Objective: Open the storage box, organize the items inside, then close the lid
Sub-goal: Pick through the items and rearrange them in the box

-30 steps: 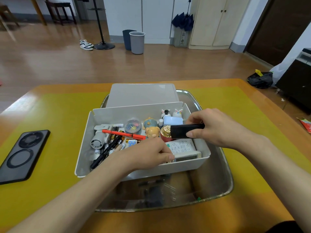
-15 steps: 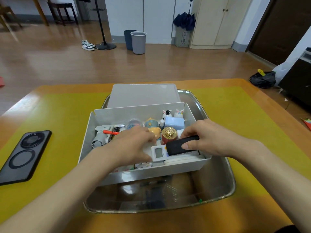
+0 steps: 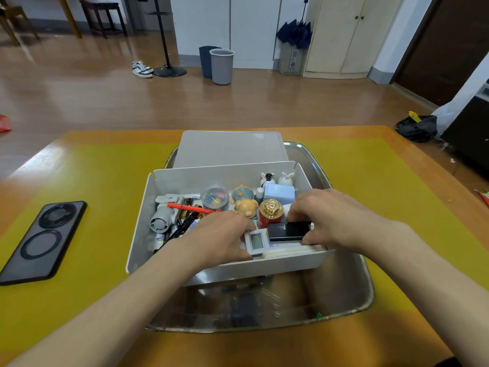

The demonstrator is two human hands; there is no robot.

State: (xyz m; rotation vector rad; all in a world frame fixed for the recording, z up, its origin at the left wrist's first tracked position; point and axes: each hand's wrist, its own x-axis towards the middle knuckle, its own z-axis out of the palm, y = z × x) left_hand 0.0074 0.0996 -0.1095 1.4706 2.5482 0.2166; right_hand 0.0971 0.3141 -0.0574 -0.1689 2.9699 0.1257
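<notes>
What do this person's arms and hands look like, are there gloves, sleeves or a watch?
Both are bare. The left hand and right hand wear no gloves, and no rings show on the visible fingers. Both forearms are uncovered as far as the frame's edge: no sleeve, watch, bracelet or band at either wrist. Nothing is strapped or wired to them.

Both forearms are bare from the bottom edge of the frame up to the wrists, with no sleeve on either. The left hand [image 3: 225,238] and the right hand [image 3: 333,217] are bare too: no gloves, rings, watch or wristband. The nails that show are short and unpainted.
</notes>
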